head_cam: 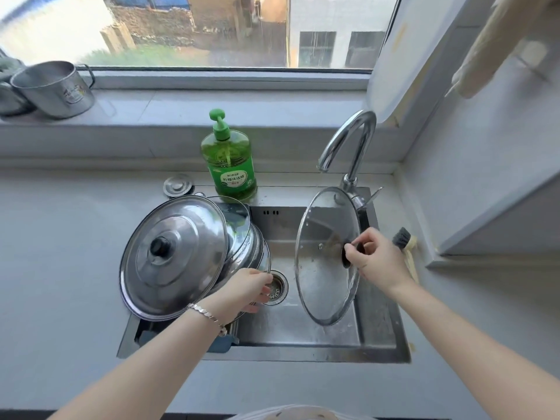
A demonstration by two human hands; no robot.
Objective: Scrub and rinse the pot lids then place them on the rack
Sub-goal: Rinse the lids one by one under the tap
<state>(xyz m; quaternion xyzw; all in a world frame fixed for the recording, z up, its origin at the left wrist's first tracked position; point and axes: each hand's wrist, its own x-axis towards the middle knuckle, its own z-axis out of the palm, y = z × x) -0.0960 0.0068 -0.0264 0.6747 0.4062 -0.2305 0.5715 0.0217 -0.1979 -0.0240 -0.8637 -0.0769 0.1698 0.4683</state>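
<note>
Bright daylight from the window (212, 28); soft shadows, wide-angle bending and blur at edges.

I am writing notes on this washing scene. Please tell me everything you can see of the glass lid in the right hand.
The glass lid is round, of clear glass with a thin metal rim, a dark knob at its centre and small holes near the edge. It looks wet and streaked. It stands almost on edge inside the sink, below the tap. Its lower edge seems to rest on the sink floor. The right hand pinches the knob.
</note>
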